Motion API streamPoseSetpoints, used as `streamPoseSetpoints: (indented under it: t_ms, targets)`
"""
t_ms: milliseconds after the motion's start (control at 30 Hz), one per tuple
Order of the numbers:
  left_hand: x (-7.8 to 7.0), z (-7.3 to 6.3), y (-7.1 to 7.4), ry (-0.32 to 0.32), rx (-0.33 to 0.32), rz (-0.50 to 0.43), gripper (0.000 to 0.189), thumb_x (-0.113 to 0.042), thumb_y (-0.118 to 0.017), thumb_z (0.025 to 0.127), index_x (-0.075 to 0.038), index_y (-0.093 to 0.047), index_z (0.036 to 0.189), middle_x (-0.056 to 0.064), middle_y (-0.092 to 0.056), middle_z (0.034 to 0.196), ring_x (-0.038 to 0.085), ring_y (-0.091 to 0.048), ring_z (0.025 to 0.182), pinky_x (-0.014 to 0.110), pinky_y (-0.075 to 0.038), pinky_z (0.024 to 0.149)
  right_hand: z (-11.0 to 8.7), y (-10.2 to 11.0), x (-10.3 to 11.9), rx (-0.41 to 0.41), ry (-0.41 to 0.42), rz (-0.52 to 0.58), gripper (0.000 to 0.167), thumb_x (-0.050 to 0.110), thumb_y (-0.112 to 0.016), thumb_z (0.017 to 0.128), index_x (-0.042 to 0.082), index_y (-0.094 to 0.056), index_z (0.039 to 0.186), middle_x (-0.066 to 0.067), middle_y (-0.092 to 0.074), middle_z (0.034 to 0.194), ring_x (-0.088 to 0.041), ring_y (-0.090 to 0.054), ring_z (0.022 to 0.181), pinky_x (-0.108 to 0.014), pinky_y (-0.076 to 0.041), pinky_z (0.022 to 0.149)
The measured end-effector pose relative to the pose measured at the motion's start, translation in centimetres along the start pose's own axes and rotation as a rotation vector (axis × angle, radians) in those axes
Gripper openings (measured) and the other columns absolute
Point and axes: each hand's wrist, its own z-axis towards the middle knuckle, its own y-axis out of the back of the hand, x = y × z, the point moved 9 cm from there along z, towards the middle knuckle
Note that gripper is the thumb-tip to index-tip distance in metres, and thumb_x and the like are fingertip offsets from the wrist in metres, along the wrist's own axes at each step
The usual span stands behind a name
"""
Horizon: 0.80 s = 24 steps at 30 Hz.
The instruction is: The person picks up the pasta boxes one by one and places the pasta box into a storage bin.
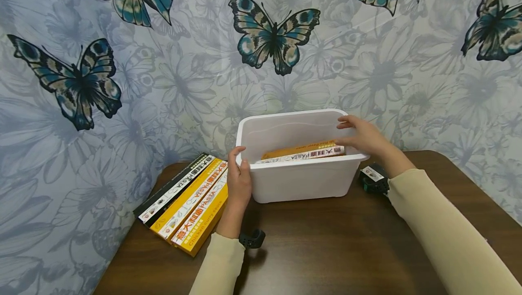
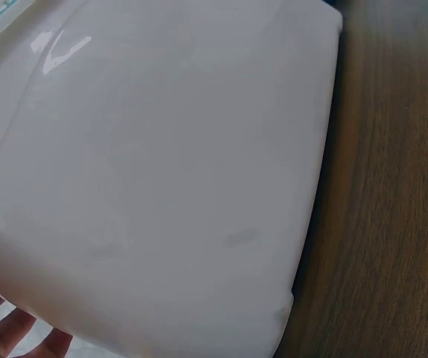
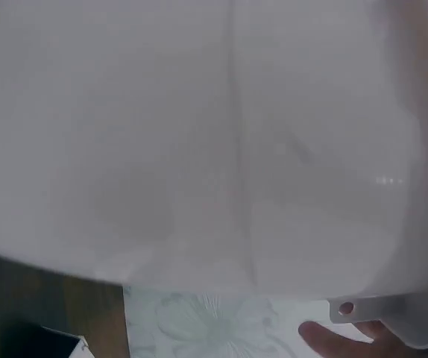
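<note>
A white plastic bin [image 1: 303, 179] stands on the table, its open top facing up. My left hand [image 1: 238, 179] grips its left side, thumb near the front rim; in the left wrist view, fingers [image 2: 13, 328] curl past the bin's edge. At the right rim, my right hand [image 1: 363, 136] holds on, with the thumb over the inside and the other fingers toward the far corner. In the right wrist view, fingers [image 3: 341, 341] show by a rim tab with a hole. Inside the bin lies a yellow-and-white pasta box [image 1: 303, 152], partly hidden by the front wall.
Left of the bin, a black pasta box [image 1: 175, 186] and yellow pasta boxes [image 1: 200, 215] lie side by side on the brown wooden table [image 1: 326, 245]. A small dark object with a white label [image 1: 373, 177] sits right of the bin. Behind is a butterfly-patterned backdrop [image 1: 183, 86].
</note>
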Motion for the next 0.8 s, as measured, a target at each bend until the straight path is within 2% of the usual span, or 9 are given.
streamPoseSetpoints:
  t_ms: [367,600,800]
  targets:
    - [-0.1,-0.1,-0.1,0.004,0.012,0.005,0.043,-0.033,-0.039,0.096,-0.02,-0.046,0.136,0.012,-0.051,0.144,0.033,-0.051,0.128,0.057,-0.038,0.107,-0.3,0.2,-0.8,-0.082,-0.001,0.031,0.055,0.026,-0.062,0.098,0.002,-0.046,0.145,-0.024,-0.046,0.15,-0.045,-0.033,0.144,-0.063,-0.024,0.115]
    - [0.0,-0.1,-0.1,0.007,0.015,0.001,0.043,-0.034,-0.038,0.096,-0.02,-0.046,0.136,0.013,-0.051,0.143,0.033,-0.051,0.129,0.056,-0.038,0.108,-0.9,0.2,-1.1,-0.123,-0.002,0.117,0.049,0.027,-0.055,0.102,0.003,-0.047,0.144,-0.023,-0.046,0.15,-0.045,-0.031,0.146,-0.064,-0.024,0.115]
    - [0.1,0.0,-0.2,-0.001,0.019,0.004,0.044,-0.035,-0.038,0.096,-0.02,-0.046,0.136,0.013,-0.052,0.143,0.03,-0.052,0.128,0.055,-0.039,0.107,-1.7,0.4,-1.5,-0.194,0.029,0.217,0.045,0.026,-0.049,0.105,0.003,-0.049,0.143,-0.023,-0.049,0.149,-0.044,-0.033,0.146,-0.064,-0.025,0.115]
